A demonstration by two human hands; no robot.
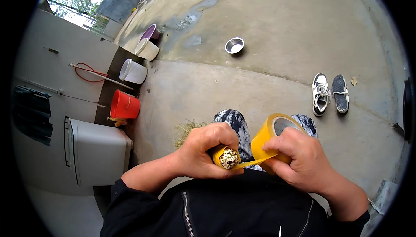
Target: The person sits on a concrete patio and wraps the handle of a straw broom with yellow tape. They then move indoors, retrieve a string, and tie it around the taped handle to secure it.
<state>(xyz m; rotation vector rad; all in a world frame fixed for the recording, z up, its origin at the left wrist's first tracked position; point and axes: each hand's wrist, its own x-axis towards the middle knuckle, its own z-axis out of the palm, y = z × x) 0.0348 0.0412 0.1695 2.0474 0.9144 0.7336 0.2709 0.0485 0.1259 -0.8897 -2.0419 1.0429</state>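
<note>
My left hand (206,148) is wrapped round a bundle of thin pale stalks (228,158), whose cut ends face up toward me. Yellow tape is wound about the bundle near that end. Wispy, grass-like tops (188,132) show beyond my left hand, at the bundle's far end; the length between is hidden by the hand. On the right, my right hand (299,157) grips a big roll of yellow packing tape (261,141) by its lower edge. A narrow, twisted strip of tape (252,163) stretches from the roll to the bundle. Both hands are above my lap.
Patterned trouser knees (234,122) lie beneath the hands. A metal bowl (234,45), a sneaker (320,94) and an upturned shoe (341,94) are on the concrete floor. Along the left wall stand a red bucket (125,105), a white bucket (133,71) and a white boxy appliance (99,150).
</note>
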